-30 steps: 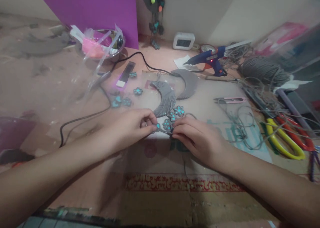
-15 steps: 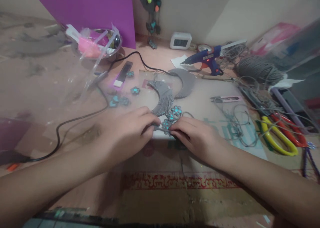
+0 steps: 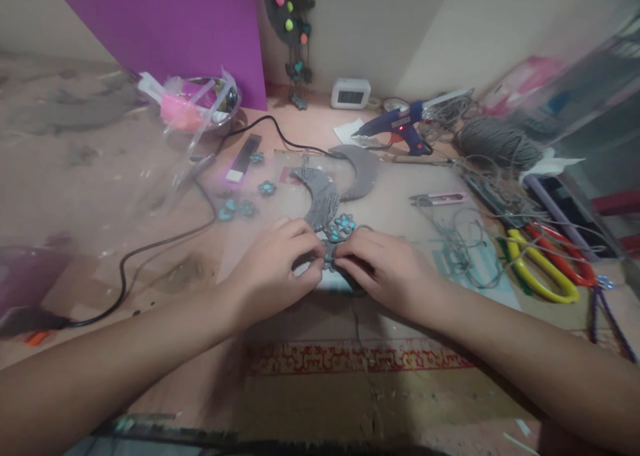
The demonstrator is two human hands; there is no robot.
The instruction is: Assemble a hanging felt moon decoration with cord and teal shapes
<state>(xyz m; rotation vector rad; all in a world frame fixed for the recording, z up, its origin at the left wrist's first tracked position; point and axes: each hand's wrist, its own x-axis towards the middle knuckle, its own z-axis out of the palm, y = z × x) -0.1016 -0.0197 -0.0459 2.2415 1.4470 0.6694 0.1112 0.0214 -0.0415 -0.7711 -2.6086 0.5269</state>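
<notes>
Grey-blue flower piece held near the middle of the worktop

Light, even fingertip pressure should suit so small a piece. The left hand pinches its left edge between thumb and forefinger; the right hand, fingers bunched, closes on its right. More flowers lie just on its far side, beside a grey crescent.

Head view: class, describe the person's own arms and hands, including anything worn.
The left arm and right arm show no sleeves. The left hand and right hand wear no gloves; no watch or bracelet shows. Rings cannot be judged.
</notes>
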